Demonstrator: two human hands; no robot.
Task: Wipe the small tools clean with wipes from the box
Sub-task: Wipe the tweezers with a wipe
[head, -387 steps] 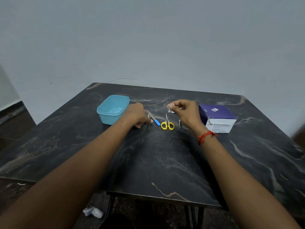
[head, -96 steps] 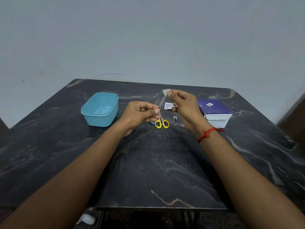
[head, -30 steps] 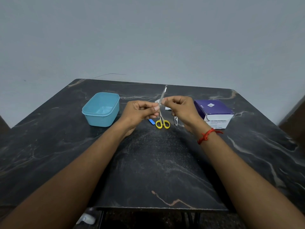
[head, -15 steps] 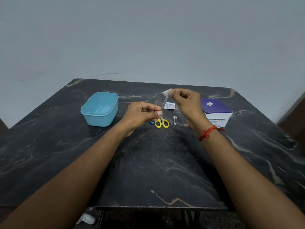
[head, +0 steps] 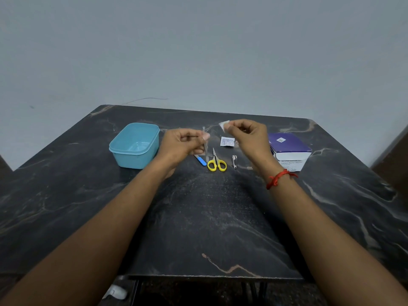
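Fingers [head: 204,136] of left hand [head: 183,142] pinch thin tool [head: 206,151] — right hand [head: 247,135] pinches wipe [head: 223,125].

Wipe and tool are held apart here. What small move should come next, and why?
Probably bring the wipe, pinched in the right hand, onto the thin metal tool that the left hand holds roughly upright, and stroke along it. The wipe is clear of the tool, so nothing is being cleaned now; scissors and nail clipper lie on the table.
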